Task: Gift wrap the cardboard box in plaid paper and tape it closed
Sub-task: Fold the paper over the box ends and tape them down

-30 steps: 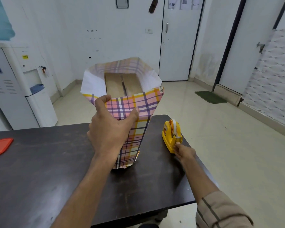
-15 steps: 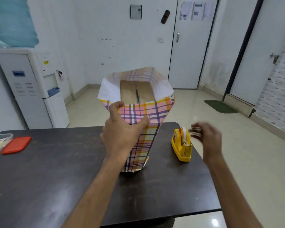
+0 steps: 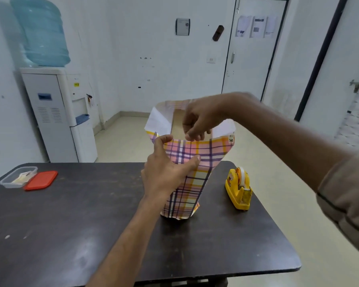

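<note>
Cardboard box (image 3: 177,123), brown and tall, standing upright a little right of the middle of the dark wooden counter (image 3: 81,235), with only a strip of brown showing at the open top. Wrapped all around the sides by pink, yellow and purple plaid paper (image 3: 192,183), white on the inside, rising above the box as an open collar and flaring wider toward the top. Lower end of the paper resting on the counter.

Left hand (image 3: 166,175) gripping the wrapped box from the near side, in the upper half: thumb pressed on the front face, fingers (image 3: 164,139) curled round the left edge up to the rim. Right hand (image 3: 199,123) held over the open collar, fingers (image 3: 192,137) curled downward, tips at the near rim of the paper. Cannot tell if pinching the paper, something small, or nothing. Beige sleeve (image 3: 348,195) with a dark stripe on the right arm, at the right border.

Yellow plastic tape dispenser (image 3: 237,191) with a roll of tape, on the counter just right of the wrapped box, apart from it and from both hands. At the far left of the counter, clear plastic container (image 3: 17,179) with something pale inside, and flat red lid (image 3: 40,180) right beside it. Behind the counter at the left wall, white water dispenser (image 3: 58,114) carrying a blue bottle (image 3: 42,32). At the back right, white door (image 3: 255,65) with papers stuck on it.
</note>
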